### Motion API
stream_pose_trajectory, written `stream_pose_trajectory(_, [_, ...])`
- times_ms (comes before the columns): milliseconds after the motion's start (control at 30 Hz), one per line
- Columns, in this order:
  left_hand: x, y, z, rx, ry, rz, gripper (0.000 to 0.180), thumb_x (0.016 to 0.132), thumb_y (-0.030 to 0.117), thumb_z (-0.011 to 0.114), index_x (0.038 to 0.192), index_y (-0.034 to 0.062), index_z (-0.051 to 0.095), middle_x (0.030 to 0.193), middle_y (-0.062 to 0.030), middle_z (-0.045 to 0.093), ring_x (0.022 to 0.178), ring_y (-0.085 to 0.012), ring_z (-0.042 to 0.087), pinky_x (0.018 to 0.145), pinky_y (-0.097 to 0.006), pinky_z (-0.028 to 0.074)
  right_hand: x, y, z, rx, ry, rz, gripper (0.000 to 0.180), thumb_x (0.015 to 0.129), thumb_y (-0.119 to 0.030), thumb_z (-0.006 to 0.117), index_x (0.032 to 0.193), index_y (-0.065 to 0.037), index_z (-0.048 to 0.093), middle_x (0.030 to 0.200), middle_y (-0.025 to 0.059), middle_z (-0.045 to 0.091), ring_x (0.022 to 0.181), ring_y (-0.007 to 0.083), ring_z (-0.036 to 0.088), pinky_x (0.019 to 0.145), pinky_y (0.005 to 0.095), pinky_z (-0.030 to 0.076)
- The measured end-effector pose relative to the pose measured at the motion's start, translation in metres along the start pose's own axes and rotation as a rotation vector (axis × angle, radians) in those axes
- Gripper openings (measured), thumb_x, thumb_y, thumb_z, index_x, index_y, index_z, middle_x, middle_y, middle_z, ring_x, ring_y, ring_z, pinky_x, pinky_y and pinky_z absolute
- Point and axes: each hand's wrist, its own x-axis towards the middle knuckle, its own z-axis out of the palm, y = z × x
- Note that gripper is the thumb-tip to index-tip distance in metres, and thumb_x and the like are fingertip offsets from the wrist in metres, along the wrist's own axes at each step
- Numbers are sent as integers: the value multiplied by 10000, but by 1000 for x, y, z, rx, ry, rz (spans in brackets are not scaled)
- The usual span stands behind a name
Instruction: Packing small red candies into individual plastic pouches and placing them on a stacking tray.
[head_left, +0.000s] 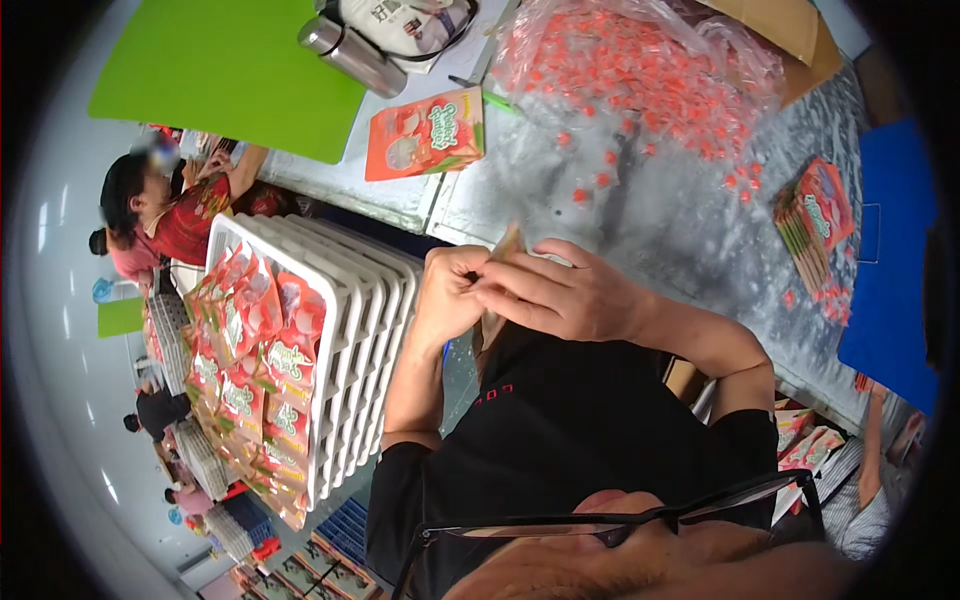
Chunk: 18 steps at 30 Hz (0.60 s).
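A metal table (690,220) spans the upper frame. At nine o'clock a white tray stack (350,330) carries red pouches (250,370). At centre, the left hand (450,295) and right hand (560,295) pinch one thin packet (508,243) between closed fingers. Small orange candies (640,80) lie at one o'clock.

Steel flask (352,55) beside green board (225,70), blue tray (893,260)

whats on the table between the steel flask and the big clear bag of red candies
In the head view, a flat orange snack pouch lies between the steel flask and the clear bag of red candies.
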Motion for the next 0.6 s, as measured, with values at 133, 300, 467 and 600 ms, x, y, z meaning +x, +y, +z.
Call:
stream_pose_trajectory(133, [3,-12,-10,-11,57,-176,325,872,-20,615,583,2,468,574,61,434,575,-19,377,500,-290,282,-24,6,3,26,-162,91,255,927,-172,602,1132,-75,719,903,1,629,911,163,618,908,364,473])
stream_pose_trajectory(300, [6,14,13,348,37,-204,257,844,81,656,633,-49,590,526,-195,520,448,-218,572,489,-404,429,-16,2,2,17,-331,-111,128,863,-163,615,855,-59,690,858,60,661,889,217,659,837,379,531])
stream_pose_trajectory(467, [15,27,16,548,-80,-134,218,840,193,684,711,18,695,655,-204,645,632,-395,683,608,-452,536,-31,1,38,399,-445,189,134,840,-143,654,840,-18,702,892,115,716,826,325,703,758,433,562])
stream_pose_trajectory(600, [18,9,4,271,-161,-156,241,770,138,826,852,-8,652,852,-168,738,737,-205,702,656,-379,494,-25,17,37,496,-309,272,155,855,-186,690,890,-38,721,914,115,723,875,337,710,870,446,542])
